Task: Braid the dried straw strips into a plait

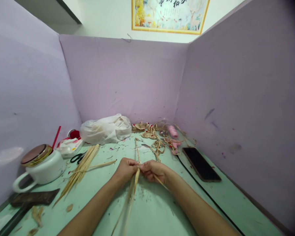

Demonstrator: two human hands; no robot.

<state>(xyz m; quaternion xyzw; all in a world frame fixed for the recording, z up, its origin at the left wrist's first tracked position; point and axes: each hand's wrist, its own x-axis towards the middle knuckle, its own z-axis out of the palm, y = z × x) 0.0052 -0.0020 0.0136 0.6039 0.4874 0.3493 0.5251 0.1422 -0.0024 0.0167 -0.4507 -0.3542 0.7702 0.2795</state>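
My left hand (126,169) and my right hand (154,170) meet at the middle of the pale green table (152,209), both closed in a pinch on a bunch of straw strands (130,196). The long ends of the strands trail back toward me over the table. One thin strand (137,149) runs from my fingers away toward the back. A short strand sticks out under my right hand.
A bundle of loose straw (81,168) and black scissors (77,158) lie left. A white lidded mug (40,167) stands far left, a white plastic bag (105,129) behind. Woven straw pieces (149,132), a pink thread spool (172,131), a phone (201,163) and black cable (206,193) lie right. Purple panels wall the table.
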